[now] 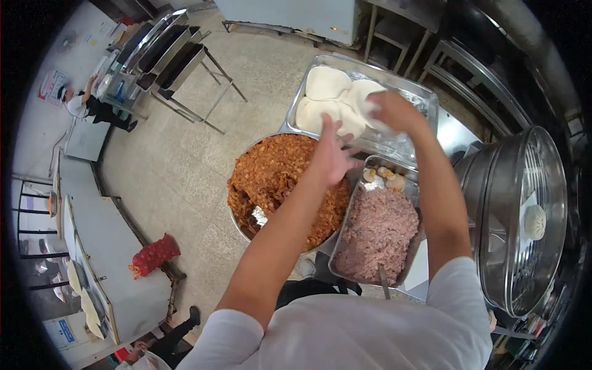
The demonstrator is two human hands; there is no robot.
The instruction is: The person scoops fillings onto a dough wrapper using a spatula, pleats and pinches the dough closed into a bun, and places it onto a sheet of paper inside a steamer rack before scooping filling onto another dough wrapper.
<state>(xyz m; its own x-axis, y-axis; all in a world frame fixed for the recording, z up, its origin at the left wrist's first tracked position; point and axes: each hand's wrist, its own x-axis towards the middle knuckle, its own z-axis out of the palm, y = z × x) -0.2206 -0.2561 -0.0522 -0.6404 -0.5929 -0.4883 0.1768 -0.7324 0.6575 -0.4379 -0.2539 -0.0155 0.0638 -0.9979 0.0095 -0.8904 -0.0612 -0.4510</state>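
Observation:
My left hand (333,157) is raised over the edge of a large round pan (230,213) of brown-red chunky filling (277,163). Its fingers are spread, and it holds nothing that I can see. Motion smears my right hand (394,112), which reaches over a metal tray (425,98) at the right side of several flat white dough rounds (327,83). Whether its fingers grip a dough round I cannot make out. Below the tray, a rectangular pan (333,268) holds pink minced meat (379,231) with a utensil handle (383,280) sticking out and pale yellowish pieces (385,177) at its far end.
At the right stand stacked metal steamers (493,203), with a pleated bun (534,222) in the top one. A red net sack (154,254) lies on the floor. Metal racks (179,68) and another person (86,108) are at the far left; a second person (148,354) is at the lower left.

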